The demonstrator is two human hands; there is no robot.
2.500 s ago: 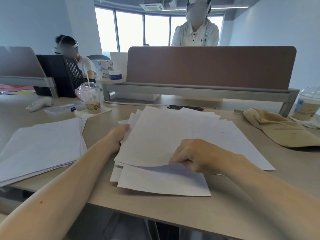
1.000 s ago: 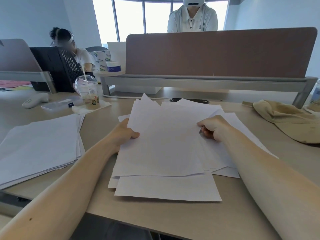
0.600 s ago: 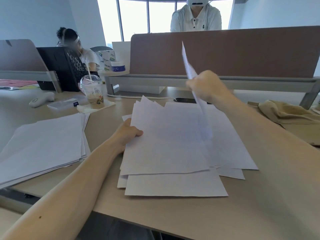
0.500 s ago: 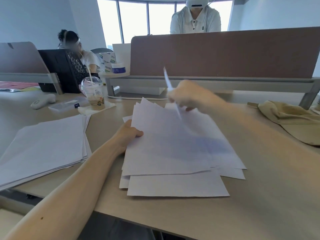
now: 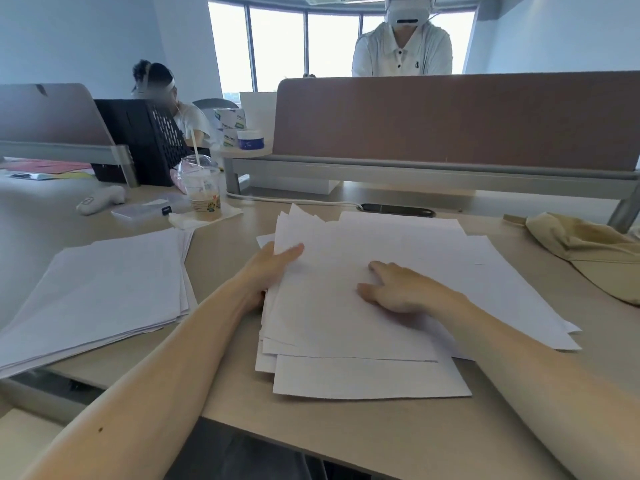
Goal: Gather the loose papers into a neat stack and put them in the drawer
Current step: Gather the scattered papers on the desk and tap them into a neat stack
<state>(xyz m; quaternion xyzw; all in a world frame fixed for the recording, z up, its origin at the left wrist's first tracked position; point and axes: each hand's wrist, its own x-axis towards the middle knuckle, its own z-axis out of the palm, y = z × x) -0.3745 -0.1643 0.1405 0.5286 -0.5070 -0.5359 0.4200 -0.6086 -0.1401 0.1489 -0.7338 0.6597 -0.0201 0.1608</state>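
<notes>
A messy pile of loose white papers (image 5: 408,251) lies fanned out on the desk in front of me, corners sticking out at the top and bottom. My left hand (image 5: 273,268) grips the pile's left edge, thumb on top and fingers under the sheets. My right hand (image 5: 398,289) rests flat on top of the pile, fingers spread, holding nothing. A second, tidier stack of white papers (image 5: 100,292) sits on the desk to the left. No drawer is in view.
A plastic drink cup with a straw (image 5: 202,192) stands on a napkin behind the left stack. A beige cap (image 5: 588,251) lies at the right. A brown divider panel (image 5: 450,119) closes off the back of the desk. Two people sit beyond it.
My right hand lifted one sheet up from the right side, swung it over to the left, laid it on the pile and now lies flat on it. My left hand stayed on the left edge.
</notes>
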